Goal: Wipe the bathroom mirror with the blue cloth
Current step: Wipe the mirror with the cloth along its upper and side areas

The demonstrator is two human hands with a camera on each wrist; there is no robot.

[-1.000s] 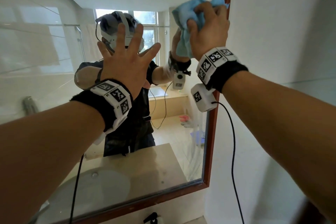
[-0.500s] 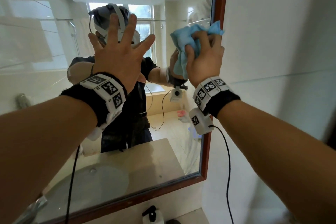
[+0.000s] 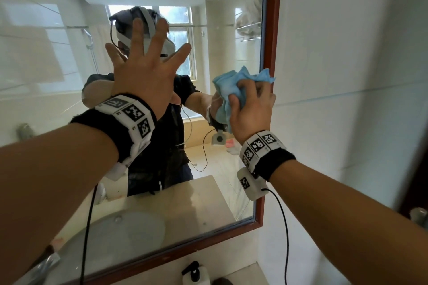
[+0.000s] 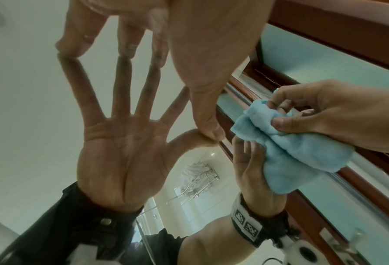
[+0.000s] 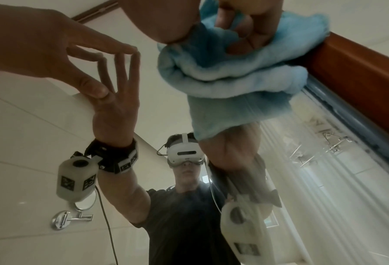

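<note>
The bathroom mirror [image 3: 58, 76] has a brown wooden frame [image 3: 271, 30] down its right side. My right hand [image 3: 252, 109] grips the bunched blue cloth [image 3: 231, 85] and presses it on the glass right beside the frame, about halfway up. The cloth [image 5: 234, 75] is folded under my curled fingers [image 5: 245, 26], with its own reflection just below it. My left hand [image 3: 148, 76] is spread wide at the mirror's middle. Its fingertips [image 4: 130, 50] touch the glass and meet their reflection. It holds nothing. In the left wrist view the cloth [image 4: 291, 148] lies to the right of my thumb.
A white tiled wall [image 3: 347, 76] runs to the right of the frame. Below the mirror stand a pump bottle [image 3: 195, 273] and a chrome tap [image 3: 44, 264]. The glass reflects the basin, the counter and the person. Cables hang from both wrists.
My right hand has slid the cloth down the mirror's right edge, from near the top to about mid height. My left hand has stayed spread on the glass.
</note>
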